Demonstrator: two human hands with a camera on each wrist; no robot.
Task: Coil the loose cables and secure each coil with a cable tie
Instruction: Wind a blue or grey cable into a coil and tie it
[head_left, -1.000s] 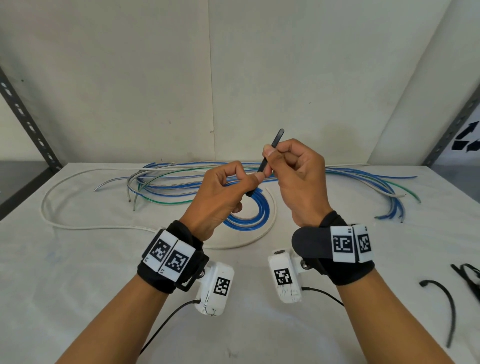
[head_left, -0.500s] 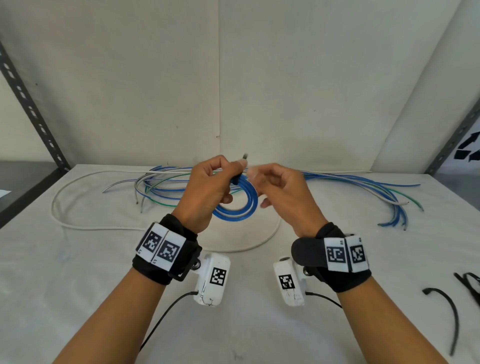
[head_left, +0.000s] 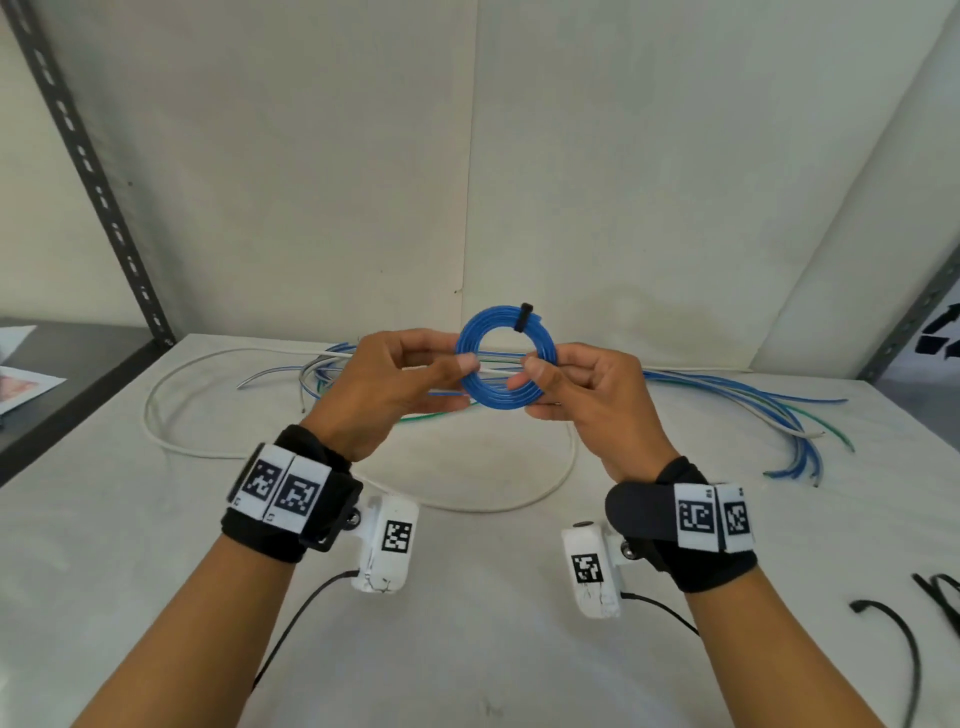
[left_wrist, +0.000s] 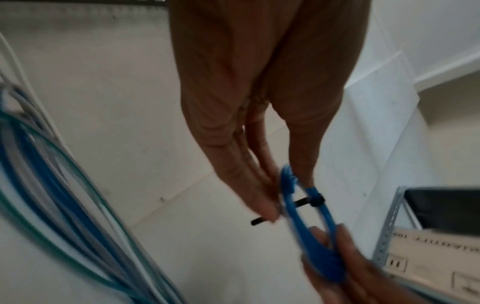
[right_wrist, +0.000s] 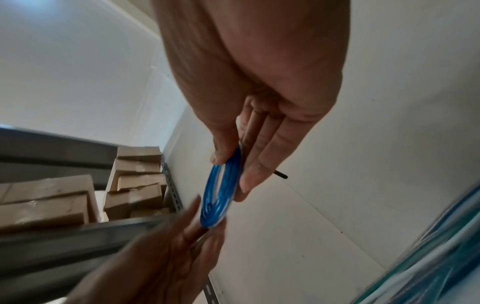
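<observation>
1. One white tabletop (head_left: 467, 649) carries a spread of loose cables (head_left: 753, 395), blue, green and white.
2. Two hands are raised above it: the left hand (head_left: 384, 389) and right hand (head_left: 592, 400) each pinch one side of the blue coil (head_left: 506, 358), held upright.
3. A black cable tie (head_left: 523, 317) wraps the coil's top.
4. Spare ties (head_left: 904, 654) lie at the right.

— Coil colour?
— The coil (head_left: 506, 358) is bright blue; the cable tie (head_left: 523, 318) round it is black.
— Loose cables?
— The loose cables (head_left: 769, 410) are blue, white and green; the long cable (head_left: 171, 441) is white.
— Surface?
— The table (head_left: 467, 649) is off-white.
— Wrists?
— The wrist bands (head_left: 291, 499) are black, with white tags bearing black square patterns. The spare ties (head_left: 904, 660) are black.
</observation>
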